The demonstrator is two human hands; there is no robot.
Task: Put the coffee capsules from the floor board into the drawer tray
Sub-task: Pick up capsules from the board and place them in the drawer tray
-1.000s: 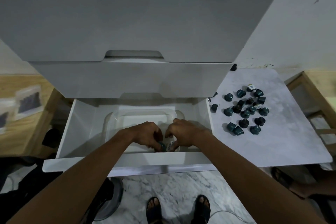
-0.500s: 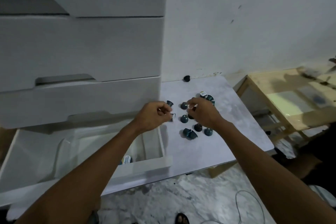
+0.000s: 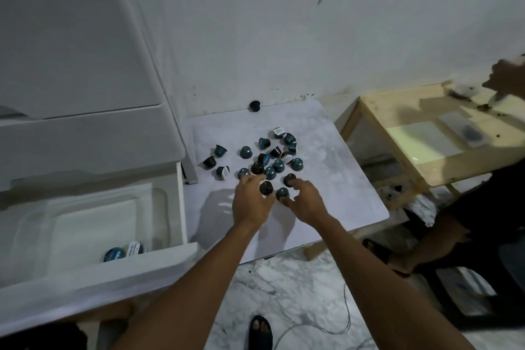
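A sandalled foot (image 3: 260, 331) is showing on the marble floor (image 3: 298, 287) at the bottom edge. To the left, the open white drawer (image 3: 93, 273) is holding a clear tray (image 3: 85, 216) with two capsules (image 3: 125, 250) lying at its near edge. Both forearms are reaching out over the pale floor board (image 3: 335, 179). The left hand (image 3: 251, 203) is pinching a dark capsule (image 3: 266, 188) between its fingers. The right hand (image 3: 305, 202) is closing around a teal capsule (image 3: 282, 193), its fingertip touching another dark one (image 3: 289, 179). Just beyond the hands, the cluster of loose capsules (image 3: 267, 156) is lying scattered on the board, some upright, some tipped. One lone black capsule (image 3: 254, 105) is sitting at the board's far edge against the white wall (image 3: 284, 23). At far right, another person's hand (image 3: 508, 77) is hovering above a wooden stand (image 3: 426, 136)
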